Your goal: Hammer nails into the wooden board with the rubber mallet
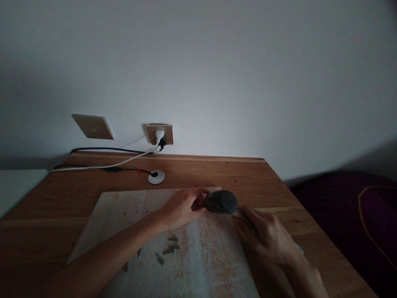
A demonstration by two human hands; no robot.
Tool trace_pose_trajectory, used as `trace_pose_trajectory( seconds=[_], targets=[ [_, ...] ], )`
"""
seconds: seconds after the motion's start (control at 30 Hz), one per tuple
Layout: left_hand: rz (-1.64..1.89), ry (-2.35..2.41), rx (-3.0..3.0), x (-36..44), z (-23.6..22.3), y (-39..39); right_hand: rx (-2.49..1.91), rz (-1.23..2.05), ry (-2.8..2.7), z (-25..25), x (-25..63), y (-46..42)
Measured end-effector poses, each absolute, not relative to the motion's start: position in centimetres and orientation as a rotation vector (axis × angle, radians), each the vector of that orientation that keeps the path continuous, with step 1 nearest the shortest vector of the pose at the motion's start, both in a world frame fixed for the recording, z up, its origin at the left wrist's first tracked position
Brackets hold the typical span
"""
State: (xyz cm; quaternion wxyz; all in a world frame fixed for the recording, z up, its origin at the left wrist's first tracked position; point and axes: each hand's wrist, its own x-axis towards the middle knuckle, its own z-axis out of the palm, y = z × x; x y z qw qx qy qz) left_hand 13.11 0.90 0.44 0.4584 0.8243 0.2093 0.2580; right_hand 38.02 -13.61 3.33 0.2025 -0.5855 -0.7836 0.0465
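My right hand [268, 236] is wrapped round the handle of a rubber mallet. The mallet's dark, round head [221, 202] hangs over the far right corner of a whitewashed wooden board [198, 265]. Just left of the head, my left hand [182, 207] is closed, its thumb and fingers brought together low over the board. Whatever those fingers pinch is hidden by the hand and the mallet head. Several small, narrow metal pieces [169, 250] lie scattered on the board, nearer to me than my left hand. A few small dark holes [136, 211] show along its far side.
The board lies on a wooden desk [248, 178] against a pale wall. A cable grommet [156, 177] sits behind it, with black and white cables [124, 162] running left. Plugs fill a wall socket [159, 134]. A dark purple cushioned thing [344, 211] stands at the right.
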Motion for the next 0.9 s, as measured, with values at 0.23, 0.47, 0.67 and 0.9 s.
trace_pose_trajectory(
  seconds=[0.23,0.47,0.67,0.9],
  targets=[
    [0.645,0.53,2.05,13.15,0.42,0.99,-1.653,0.184,-2.226,3.62,37.82,-13.66],
    [0.664,0.528,2.017,13.05,0.53,0.97,-1.667,0.215,-2.206,3.39,37.84,-13.74],
    [0.638,0.58,2.015,13.13,0.5,0.93,-1.645,0.196,-2.187,3.06,38.12,-13.65],
    [0.645,0.553,2.05,13.07,0.28,0.94,-1.62,0.122,-2.162,2.93,38.67,-13.74]
  ],
)
